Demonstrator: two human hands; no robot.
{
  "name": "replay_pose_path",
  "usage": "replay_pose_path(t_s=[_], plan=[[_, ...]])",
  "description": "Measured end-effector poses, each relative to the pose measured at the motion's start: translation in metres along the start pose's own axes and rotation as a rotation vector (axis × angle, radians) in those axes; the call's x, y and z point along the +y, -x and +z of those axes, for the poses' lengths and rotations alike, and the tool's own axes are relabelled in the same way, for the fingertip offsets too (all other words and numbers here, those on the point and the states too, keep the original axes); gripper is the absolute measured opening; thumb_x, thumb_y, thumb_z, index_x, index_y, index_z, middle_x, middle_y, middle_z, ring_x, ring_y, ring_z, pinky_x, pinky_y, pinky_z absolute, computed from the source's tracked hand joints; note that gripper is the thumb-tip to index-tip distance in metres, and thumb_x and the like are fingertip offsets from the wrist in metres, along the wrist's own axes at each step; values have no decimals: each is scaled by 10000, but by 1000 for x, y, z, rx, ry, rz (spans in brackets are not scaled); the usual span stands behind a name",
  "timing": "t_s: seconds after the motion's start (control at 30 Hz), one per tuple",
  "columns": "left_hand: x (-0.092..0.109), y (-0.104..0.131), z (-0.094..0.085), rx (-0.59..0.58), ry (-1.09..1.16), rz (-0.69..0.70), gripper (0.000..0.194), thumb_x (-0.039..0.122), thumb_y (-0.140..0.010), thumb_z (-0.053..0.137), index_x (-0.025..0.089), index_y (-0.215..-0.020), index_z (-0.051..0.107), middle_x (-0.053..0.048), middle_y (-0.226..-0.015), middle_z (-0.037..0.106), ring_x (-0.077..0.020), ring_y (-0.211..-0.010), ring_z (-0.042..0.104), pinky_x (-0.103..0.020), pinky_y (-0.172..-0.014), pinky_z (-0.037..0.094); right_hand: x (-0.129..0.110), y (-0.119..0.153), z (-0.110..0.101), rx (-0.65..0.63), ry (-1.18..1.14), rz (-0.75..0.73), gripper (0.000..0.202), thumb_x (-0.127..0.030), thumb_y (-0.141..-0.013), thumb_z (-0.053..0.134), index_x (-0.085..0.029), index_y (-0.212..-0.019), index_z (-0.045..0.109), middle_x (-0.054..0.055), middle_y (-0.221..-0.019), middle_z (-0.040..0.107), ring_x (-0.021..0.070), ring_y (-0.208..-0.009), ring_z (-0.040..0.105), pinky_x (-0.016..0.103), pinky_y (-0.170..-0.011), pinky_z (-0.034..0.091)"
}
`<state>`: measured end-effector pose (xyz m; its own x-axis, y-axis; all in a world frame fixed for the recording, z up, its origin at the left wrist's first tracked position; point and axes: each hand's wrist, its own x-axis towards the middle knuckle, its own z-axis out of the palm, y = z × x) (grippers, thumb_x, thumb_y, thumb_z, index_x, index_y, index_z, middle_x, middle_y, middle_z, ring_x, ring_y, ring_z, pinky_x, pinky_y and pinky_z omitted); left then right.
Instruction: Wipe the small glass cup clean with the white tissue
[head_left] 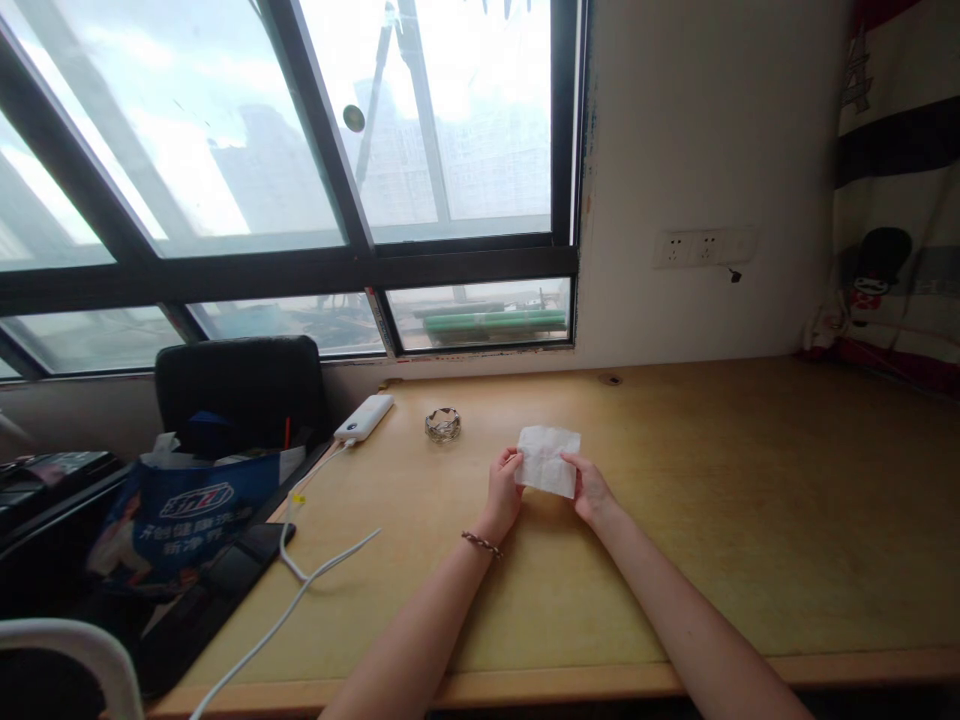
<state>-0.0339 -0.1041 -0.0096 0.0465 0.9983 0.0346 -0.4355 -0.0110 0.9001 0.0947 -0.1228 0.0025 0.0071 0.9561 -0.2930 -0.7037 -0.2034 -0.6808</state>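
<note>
A white, roughly square tissue (pixel 548 462) with fold creases is held up over the wooden desk. My left hand (pixel 506 492) pinches its left edge between thumb and fingers; a braided bracelet circles that wrist. On the opposite edge, my right hand (pixel 591 488) grips the tissue with the thumb on its front face. The fingers behind the tissue are hidden. A glass ashtray-like round dish (pixel 443 426) sits on the desk, beyond and to the left of my hands, touched by neither.
A white power bank (pixel 365 418) with a white cable (pixel 304 575) lies along the desk's left side. Left of the desk (pixel 750 520) are a black chair (pixel 240 385) and a blue bag (pixel 199 515). A window and wall sockets (pixel 705 247) stand behind.
</note>
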Motion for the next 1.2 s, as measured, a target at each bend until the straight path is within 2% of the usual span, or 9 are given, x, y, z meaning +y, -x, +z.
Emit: replay_pose_path(t_s=[0.1,0.33,0.5,0.6,0.67,0.73,0.83,0.97,1.2], plan=[[0,-2,-3,-7,-29,-25,227,326,-653,555,174,-814,504,-4,-682,561,-111,-542,527,-205,-474,398,-1,2,2,-50,4,8,197,-139,-609,601,-115,-805,600,76,-717,664,209,-685,622,290,-618,496],[12,-16,-21,45,-247,25,265,373,-666,553,136,-783,531,-48,-683,607,-132,-575,573,-213,-501,415,-4,-11,-12,122,218,-141,124,-129,-600,572,-124,-723,595,69,-686,663,205,-631,622,288,-572,506],[37,-35,-63,238,-710,305,267,372,-758,435,149,-870,530,-97,-863,618,-159,-612,589,-281,-569,449,1,-17,-23,159,409,-202,92,-109,-548,589,-136,-636,597,40,-607,649,190,-561,603,244,-474,469],[51,-45,-96,352,-1092,471,308,280,-773,431,174,-1053,503,-107,-1091,545,-211,-925,551,-342,-802,418,4,-17,-24,138,457,-225,112,-114,-523,618,-147,-629,606,25,-583,641,187,-554,594,234,-454,449],[55,-52,-114,425,-1252,495,392,242,-772,440,176,-1158,437,-104,-1225,445,-221,-1124,415,-339,-913,349,5,-16,-23,129,480,-239,110,-118,-516,626,-150,-620,609,22,-570,636,184,-542,586,231,-444,436],[55,-60,-124,446,-1343,458,417,241,-782,431,169,-1192,404,-103,-1285,373,-222,-1171,360,-329,-928,337,5,-16,-22,121,499,-251,102,-123,-512,632,-149,-609,609,23,-570,636,181,-538,582,227,-440,427],[53,-68,-128,407,-1438,399,378,261,-789,428,176,-1157,432,-103,-1301,333,-239,-1102,429,-325,-854,392,5,-15,-22,113,522,-265,89,-142,-510,640,-144,-594,611,27,-569,635,181,-533,577,225,-436,417],[53,-70,-124,373,-1570,357,323,266,-769,465,178,-1080,466,-107,-1192,406,-222,-922,530,-306,-739,430,6,-16,-24,85,541,-261,124,-205,-532,641,-119,-618,621,32,-561,628,188,-539,578,232,-441,417],[56,-50,-107,306,-1682,364,181,220,-779,444,148,-936,499,-94,-1004,478,-176,-760,547,-262,-639,424,4,-17,-25,109,486,-256,147,-265,-566,632,-122,-568,598,19,-485,591,181,-506,566,232,-431,410]])
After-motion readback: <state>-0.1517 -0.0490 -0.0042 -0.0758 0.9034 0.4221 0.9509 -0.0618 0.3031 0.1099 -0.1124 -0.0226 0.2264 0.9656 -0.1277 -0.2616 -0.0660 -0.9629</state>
